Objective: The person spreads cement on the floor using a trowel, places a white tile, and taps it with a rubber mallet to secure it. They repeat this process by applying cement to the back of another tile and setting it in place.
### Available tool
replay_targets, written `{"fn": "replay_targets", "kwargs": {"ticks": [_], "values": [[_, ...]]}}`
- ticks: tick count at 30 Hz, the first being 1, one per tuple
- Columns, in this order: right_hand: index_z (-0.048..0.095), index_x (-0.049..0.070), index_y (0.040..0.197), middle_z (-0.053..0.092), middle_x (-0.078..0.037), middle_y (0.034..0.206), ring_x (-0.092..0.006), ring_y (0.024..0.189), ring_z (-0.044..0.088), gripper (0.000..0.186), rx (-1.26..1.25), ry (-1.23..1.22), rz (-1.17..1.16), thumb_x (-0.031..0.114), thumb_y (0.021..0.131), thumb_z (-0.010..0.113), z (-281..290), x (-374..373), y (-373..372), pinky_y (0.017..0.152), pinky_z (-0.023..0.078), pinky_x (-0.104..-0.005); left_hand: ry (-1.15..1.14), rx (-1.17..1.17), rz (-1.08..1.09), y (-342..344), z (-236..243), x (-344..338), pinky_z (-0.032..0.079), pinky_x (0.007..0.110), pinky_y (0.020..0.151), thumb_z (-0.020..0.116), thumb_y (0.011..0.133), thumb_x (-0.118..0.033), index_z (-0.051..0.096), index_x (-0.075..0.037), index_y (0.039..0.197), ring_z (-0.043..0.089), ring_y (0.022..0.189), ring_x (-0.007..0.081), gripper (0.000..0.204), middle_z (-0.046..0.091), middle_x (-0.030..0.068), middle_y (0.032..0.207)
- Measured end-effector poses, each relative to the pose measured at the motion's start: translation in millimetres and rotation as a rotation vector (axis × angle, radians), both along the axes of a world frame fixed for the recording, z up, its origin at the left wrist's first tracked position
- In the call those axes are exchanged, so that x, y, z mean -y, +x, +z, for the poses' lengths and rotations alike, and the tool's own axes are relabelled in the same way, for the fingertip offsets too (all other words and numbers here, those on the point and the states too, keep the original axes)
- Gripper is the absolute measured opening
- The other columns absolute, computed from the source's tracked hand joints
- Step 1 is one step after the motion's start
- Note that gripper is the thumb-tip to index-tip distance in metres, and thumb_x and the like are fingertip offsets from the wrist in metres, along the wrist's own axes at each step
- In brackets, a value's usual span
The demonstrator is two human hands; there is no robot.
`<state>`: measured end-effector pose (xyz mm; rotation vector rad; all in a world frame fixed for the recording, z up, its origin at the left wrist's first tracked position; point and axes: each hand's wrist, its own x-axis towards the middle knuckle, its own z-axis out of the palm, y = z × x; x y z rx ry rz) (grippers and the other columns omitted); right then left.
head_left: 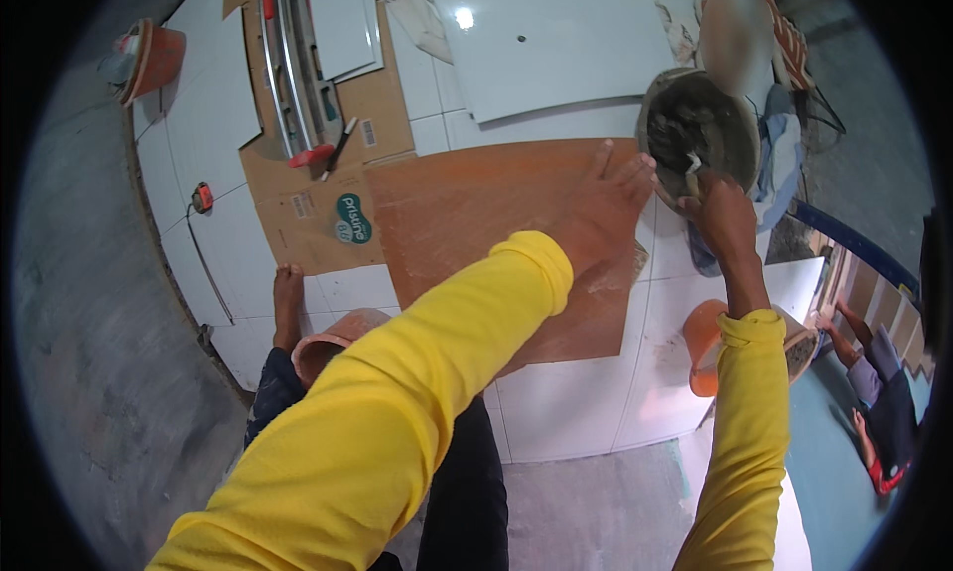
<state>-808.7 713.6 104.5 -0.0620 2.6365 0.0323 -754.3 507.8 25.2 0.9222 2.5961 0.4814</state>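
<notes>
The right hand (723,214) is clenched around a small trowel (692,164), whose pale blade dips into the grey mortar inside a round pan (695,134) at the upper right of the frame. The left hand (606,209) grasps nothing — its fingers are spread flat, palm down, on a large brown tile back (467,214) lying in the middle of the frame, close to that slab's right edge and just left of the pan. Both forearms wear yellow sleeves that rise from the lower edge. The brown slab rests on glossy white floor tiles (566,402). To its left lies flattened cardboard (318,214), and on it, toward the upper left, a long tile cutter (293,74) with red parts. An orange bucket (707,345) sits at lower right, beside the right sleeve — another orange bucket (151,60) stands at the far upper left
</notes>
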Motion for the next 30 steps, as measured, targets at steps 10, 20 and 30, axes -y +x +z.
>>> {"fn": "replay_targets", "kwargs": {"ticks": [10,20,30], "values": [[0.076,-0.003,0.107,0.075,-0.031,0.1,-0.0475,0.1,0.073,0.048,0.081,0.035,-0.061,0.042,0.097,0.064,-12,-38,-14,0.09,0.056,-0.0536,-0.062,-0.017,-0.008,1,0,-5,0.006,0.062,0.132,0.05,0.107,-0.035,0.033,-0.008,0.166,0.016,0.165,0.0197,0.067,0.025,0.0052,0.177],[0.077,-0.004,0.109,0.074,-0.032,0.097,-0.0489,0.098,0.072,0.058,0.109,-0.309,-0.256,0.051,0.096,0.066,-31,-39,0,0.089,0.053,-0.0513,-0.075,0.002,-0.006,0,0,-3,0.008,0.064,0.131,0.058,0.103,-0.037,0.033,-0.007,0.166,0.017,0.164,0.0218,0.074,0.025,0.0085,0.177],[0.072,0.001,0.103,0.059,-0.001,0.074,-0.0067,0.051,0.047,0.044,0.097,-0.921,-1.039,0.044,0.102,0.071,-51,-22,40,0.045,0.034,-0.0251,-0.149,-0.002,-0.056,1,6,-5,0.008,0.062,0.131,0.055,0.104,-0.041,0.03,-0.008,0.167,0.016,0.165,0.0212,0.076,0.023,0.0082,0.178]]}}
